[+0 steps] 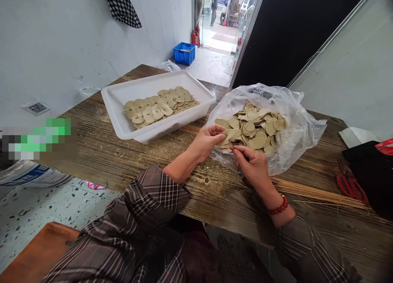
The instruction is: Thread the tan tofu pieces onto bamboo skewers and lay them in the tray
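Desk: What fills the scene, and where are the pieces?

Field: A weathered wooden tabletop (107, 152) carries a white tray (170, 128) of slices in rows (156, 111). Beside it, a clear plastic bag (307, 127) lies open around a loose heap of slices (258, 125); near the bag, a bundle of thin sticks (316, 193) rests on the wood.

Desk: And the hands?

Field: Both work at the bag's near edge. The right hand (254, 164) pinches a slim stick (232, 146) — mostly hidden by fingers — and the left hand (208, 143) grips a pale slice (232, 134) between thumb and fingertips.

Desk: How would they handle?

Field: The slice looks light, soft and floppy, perhaps slick, and apt to tear; a flat pinch near its rim should suit. The stick looks light and stiff, best held along its shaft, close to the tip.

Desk: Which way do they point?

Field: The oblong slice runs roughly left to right, its free end toward the heap. The stick's visible end faces the slice; its full axis cannot be read.
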`<state>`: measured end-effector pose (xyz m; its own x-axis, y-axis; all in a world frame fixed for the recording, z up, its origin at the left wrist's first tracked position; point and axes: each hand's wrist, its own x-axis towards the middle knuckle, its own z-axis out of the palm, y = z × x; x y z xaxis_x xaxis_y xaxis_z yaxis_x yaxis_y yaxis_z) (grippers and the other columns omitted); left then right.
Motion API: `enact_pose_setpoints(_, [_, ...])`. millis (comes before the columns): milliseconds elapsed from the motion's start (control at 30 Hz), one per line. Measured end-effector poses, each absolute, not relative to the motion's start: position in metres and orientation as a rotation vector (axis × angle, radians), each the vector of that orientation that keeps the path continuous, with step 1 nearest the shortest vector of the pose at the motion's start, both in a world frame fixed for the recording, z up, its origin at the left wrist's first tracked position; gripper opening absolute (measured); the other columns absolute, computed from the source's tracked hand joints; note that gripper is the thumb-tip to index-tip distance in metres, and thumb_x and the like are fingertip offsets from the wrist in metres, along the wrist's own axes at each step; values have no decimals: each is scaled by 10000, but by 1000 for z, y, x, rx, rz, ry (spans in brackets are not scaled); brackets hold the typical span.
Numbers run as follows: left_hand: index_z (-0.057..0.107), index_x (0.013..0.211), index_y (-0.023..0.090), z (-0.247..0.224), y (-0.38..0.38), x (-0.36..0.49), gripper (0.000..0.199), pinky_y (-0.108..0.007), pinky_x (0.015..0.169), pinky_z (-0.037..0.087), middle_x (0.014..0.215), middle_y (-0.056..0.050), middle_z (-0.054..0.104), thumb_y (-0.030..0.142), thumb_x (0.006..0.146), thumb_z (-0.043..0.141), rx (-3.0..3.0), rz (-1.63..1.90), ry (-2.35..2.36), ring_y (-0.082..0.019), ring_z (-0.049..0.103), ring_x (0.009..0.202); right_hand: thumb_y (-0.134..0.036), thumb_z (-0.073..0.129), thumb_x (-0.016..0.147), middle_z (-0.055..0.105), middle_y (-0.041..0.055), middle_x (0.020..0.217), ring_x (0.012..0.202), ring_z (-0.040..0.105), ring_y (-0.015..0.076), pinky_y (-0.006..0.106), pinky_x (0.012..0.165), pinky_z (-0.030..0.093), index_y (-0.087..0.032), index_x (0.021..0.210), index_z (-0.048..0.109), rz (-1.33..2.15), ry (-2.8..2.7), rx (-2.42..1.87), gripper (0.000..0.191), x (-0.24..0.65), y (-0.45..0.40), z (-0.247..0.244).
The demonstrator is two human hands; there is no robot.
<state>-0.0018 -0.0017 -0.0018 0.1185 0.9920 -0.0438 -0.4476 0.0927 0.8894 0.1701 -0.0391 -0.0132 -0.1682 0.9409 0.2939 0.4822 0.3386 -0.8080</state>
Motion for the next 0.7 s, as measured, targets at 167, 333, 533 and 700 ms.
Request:
enact_pose_setpoints(167, [648, 786, 129, 1, -3, -2, 206, -199, 585, 387, 676, 23, 616, 207, 636, 766, 971, 1294, 910, -61, 510, 592, -354, 557, 893, 627, -12, 546, 479, 537, 128, 253, 543, 438, -170, 950, 772, 718, -1781, -1269, 289, 169, -40, -14])
enact_pose_setpoints(333, [653, 790, 141, -2, -1, -2, 156, -210, 548, 329, 638, 30, 572, 210, 669, 723, 1191, 1340, 1035, -73, 455, 579, -355, 555, 892, 600, -19, 528, 468, 518, 121, 245, 519, 405, -159, 936, 765, 764, -1749, -1287, 290, 168, -39, -15])
enact_pose_setpoints(533, [579, 748, 157, -4, 1, -3, 140, -207, 524, 307, 638, 37, 550, 199, 682, 695, 1303, 1357, 1116, -72, 443, 561, -376, 565, 892, 577, -29, 510, 470, 500, 112, 239, 519, 372, -152, 890, 745, 800, -1724, -1312, 288, 167, -39, -18])
enact_pose_setpoints(700, [575, 714, 157, -2, -1, -2, 88, -212, 530, 308, 612, 42, 532, 158, 697, 661, 1432, 1316, 1184, -72, 427, 558, -393, 567, 890, 560, -33, 507, 473, 485, 111, 239, 519, 361, -158, 861, 731, 828, -1699, -1312, 288, 166, -37, -20])
